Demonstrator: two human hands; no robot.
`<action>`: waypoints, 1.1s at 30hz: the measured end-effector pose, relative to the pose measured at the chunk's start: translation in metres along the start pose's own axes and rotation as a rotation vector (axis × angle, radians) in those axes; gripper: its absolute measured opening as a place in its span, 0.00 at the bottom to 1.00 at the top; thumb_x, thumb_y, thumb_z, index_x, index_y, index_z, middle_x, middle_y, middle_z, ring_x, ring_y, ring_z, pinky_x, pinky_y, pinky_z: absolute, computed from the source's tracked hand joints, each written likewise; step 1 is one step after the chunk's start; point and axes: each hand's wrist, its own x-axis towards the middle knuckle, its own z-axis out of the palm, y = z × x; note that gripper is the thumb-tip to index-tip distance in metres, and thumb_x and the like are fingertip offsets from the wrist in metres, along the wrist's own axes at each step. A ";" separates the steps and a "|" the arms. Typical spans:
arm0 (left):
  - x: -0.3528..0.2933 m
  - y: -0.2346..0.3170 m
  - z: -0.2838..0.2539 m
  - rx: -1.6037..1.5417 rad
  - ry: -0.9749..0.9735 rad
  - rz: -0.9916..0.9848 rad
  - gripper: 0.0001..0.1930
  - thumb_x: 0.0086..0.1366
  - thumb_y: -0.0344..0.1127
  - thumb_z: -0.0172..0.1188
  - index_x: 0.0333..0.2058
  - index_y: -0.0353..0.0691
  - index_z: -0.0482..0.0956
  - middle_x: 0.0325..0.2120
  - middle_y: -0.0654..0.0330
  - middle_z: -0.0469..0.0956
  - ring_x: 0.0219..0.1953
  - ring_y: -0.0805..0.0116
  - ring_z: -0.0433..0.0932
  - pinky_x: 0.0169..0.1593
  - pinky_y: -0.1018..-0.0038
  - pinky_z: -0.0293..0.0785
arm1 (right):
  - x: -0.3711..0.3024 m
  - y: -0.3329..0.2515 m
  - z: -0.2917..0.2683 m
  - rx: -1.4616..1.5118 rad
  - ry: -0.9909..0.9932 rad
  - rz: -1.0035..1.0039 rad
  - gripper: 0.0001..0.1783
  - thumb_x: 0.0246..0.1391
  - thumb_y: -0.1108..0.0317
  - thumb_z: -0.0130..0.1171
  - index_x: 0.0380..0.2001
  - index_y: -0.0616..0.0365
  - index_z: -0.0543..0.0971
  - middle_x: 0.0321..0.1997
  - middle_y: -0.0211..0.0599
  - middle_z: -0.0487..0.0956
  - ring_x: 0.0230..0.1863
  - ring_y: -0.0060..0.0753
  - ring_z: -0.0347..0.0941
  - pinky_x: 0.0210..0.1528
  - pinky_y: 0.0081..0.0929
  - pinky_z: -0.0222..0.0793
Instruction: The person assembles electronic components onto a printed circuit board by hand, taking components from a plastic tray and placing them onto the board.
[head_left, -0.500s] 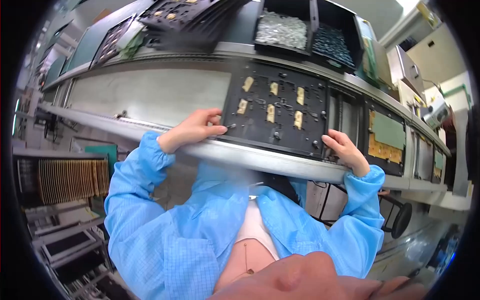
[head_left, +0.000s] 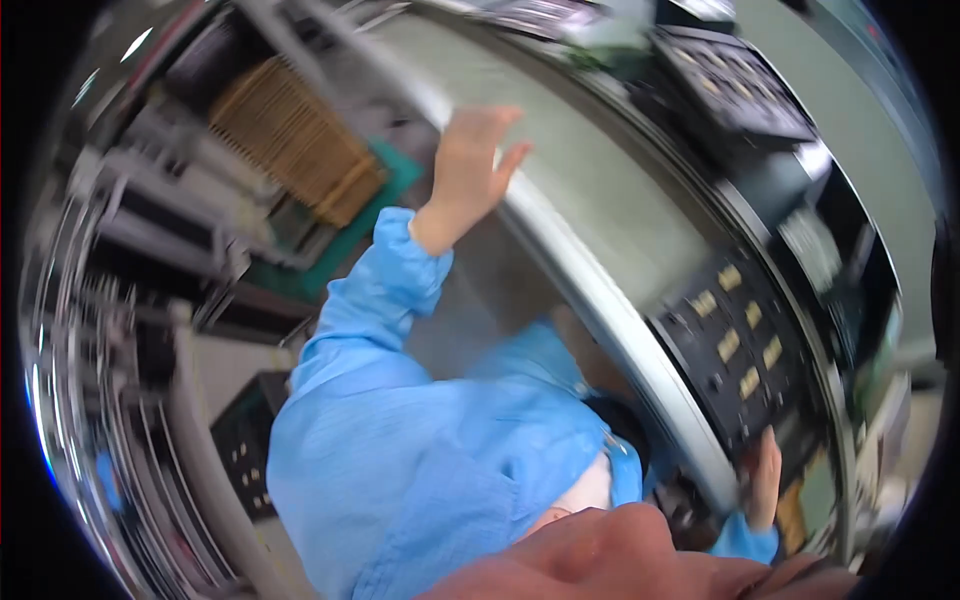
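A black tray (head_left: 690, 350) carrying several small pale-gold pieces (head_left: 728, 345) lies in the metal conveyor track at the right. My right hand (head_left: 765, 482) is at the tray's near-right end, its fingers stretched out and holding nothing I can see; whether it touches the tray I cannot tell. Well away from the tray, my left hand (head_left: 468, 172) is raised at the silver front rail (head_left: 590, 270), thumb and fingers apart with nothing in them. Motion blurs its fingertips.
To the left stands a rack of upright brown boards (head_left: 300, 140) beside a green surface (head_left: 395, 180). Beyond the track are stacked black trays (head_left: 735, 85) and a dark bin of clear parts (head_left: 812, 245). Another black tray (head_left: 245, 450) is low at the left.
My view has swung left, so the tray now appears farther right. My left hand has left the tray's left edge and reached out leftward, opening. The right hand stays near the tray's right end.
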 end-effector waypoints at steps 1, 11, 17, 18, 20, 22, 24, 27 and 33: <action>-0.014 -0.028 -0.040 0.240 0.101 -0.027 0.22 0.56 0.36 0.67 0.49 0.41 0.75 0.47 0.53 0.75 0.51 0.50 0.72 0.53 0.57 0.69 | -0.015 0.000 -0.010 0.000 -0.059 -0.042 0.19 0.68 0.48 0.50 0.30 0.49 0.74 0.23 0.18 0.68 0.24 0.14 0.62 0.28 0.18 0.59; 0.052 -0.357 -0.185 1.257 0.094 -0.251 0.36 0.67 0.61 0.52 0.58 0.32 0.69 0.54 0.44 0.74 0.61 0.45 0.68 0.65 0.43 0.53 | 0.070 -0.015 0.094 -0.041 -0.132 -0.041 0.24 0.67 0.39 0.45 0.34 0.48 0.76 0.20 0.16 0.66 0.23 0.14 0.65 0.26 0.16 0.61; 0.104 -0.333 -0.226 1.453 -0.172 0.028 0.14 0.63 0.52 0.60 0.36 0.49 0.80 0.26 0.57 0.82 0.30 0.53 0.82 0.34 0.56 0.73 | 0.014 -0.027 0.144 0.101 -0.277 -0.139 0.20 0.71 0.53 0.46 0.31 0.55 0.76 0.24 0.21 0.67 0.27 0.16 0.64 0.31 0.22 0.61; 0.088 -0.358 -0.243 1.516 -0.128 0.159 0.09 0.63 0.47 0.60 0.34 0.52 0.81 0.25 0.62 0.82 0.27 0.59 0.81 0.32 0.61 0.74 | 0.020 -0.037 0.150 0.082 -0.247 -0.123 0.20 0.71 0.52 0.47 0.38 0.57 0.78 0.26 0.22 0.69 0.27 0.17 0.64 0.33 0.21 0.63; 0.075 -0.379 -0.266 1.704 -0.086 0.302 0.06 0.65 0.43 0.58 0.34 0.55 0.83 0.28 0.70 0.82 0.30 0.72 0.80 0.38 0.68 0.74 | 0.026 -0.053 0.161 0.055 -0.196 -0.054 0.25 0.71 0.48 0.45 0.45 0.60 0.79 0.26 0.25 0.73 0.29 0.19 0.68 0.34 0.19 0.64; 0.066 -0.385 -0.264 1.596 -0.048 0.425 0.06 0.66 0.45 0.60 0.37 0.57 0.84 0.33 0.76 0.83 0.29 0.77 0.78 0.47 0.70 0.72 | 0.028 -0.053 0.151 -0.031 -0.195 -0.042 0.28 0.71 0.47 0.43 0.52 0.62 0.77 0.35 0.30 0.80 0.38 0.24 0.76 0.43 0.21 0.71; 0.065 -0.329 -0.232 1.569 0.023 0.459 0.06 0.66 0.45 0.63 0.40 0.59 0.85 0.34 0.81 0.83 0.31 0.82 0.79 0.52 0.73 0.68 | 0.027 -0.044 0.140 -0.092 -0.138 -0.077 0.26 0.71 0.48 0.44 0.52 0.62 0.77 0.36 0.30 0.80 0.38 0.22 0.75 0.43 0.21 0.70; 0.053 -0.221 -0.196 1.357 0.115 0.502 0.07 0.65 0.42 0.65 0.41 0.59 0.84 0.35 0.80 0.84 0.34 0.85 0.79 0.52 0.73 0.67 | 0.032 -0.025 0.113 -0.235 0.064 -0.292 0.20 0.70 0.55 0.49 0.48 0.62 0.78 0.37 0.32 0.82 0.40 0.22 0.76 0.44 0.21 0.72; 0.038 -0.038 -0.108 0.410 -0.018 0.723 0.07 0.66 0.36 0.63 0.42 0.52 0.86 0.38 0.74 0.85 0.40 0.79 0.82 0.57 0.69 0.63 | 0.004 -0.120 0.179 0.095 -0.214 -0.485 0.23 0.72 0.58 0.46 0.58 0.67 0.72 0.51 0.44 0.79 0.51 0.31 0.77 0.58 0.28 0.72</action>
